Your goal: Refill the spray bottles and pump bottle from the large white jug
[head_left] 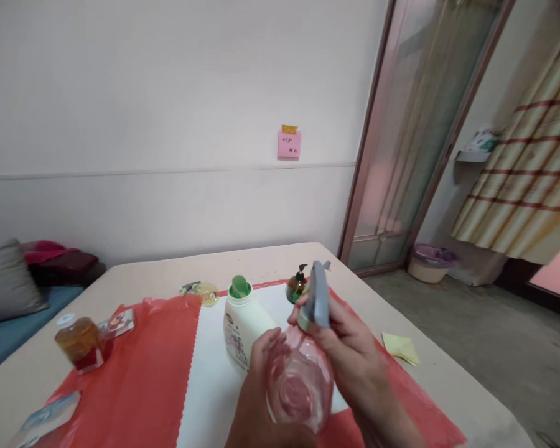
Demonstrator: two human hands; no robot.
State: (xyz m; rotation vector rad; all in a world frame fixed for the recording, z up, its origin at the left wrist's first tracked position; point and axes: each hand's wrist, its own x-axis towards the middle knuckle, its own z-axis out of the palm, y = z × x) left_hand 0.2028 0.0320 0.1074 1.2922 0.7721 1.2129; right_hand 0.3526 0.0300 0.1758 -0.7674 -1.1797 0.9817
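bottle, pink and see-through, is held just right of the open white jug and nearer to the person. its long way runs up and away: the round bottom faces the person, and the neck with the gray spray top points away from them. the left grip is wrapped around its body. the right grip is closed around its neck and spray top. the pink bottle and left grip hide a bit of the jug. behind the jug, to the right, is a dark pump bottle, partly hidden by the right grip. behind the jug, to the left, a yellow bottle lies down. yellow papers lie well right of the jug on the counter.
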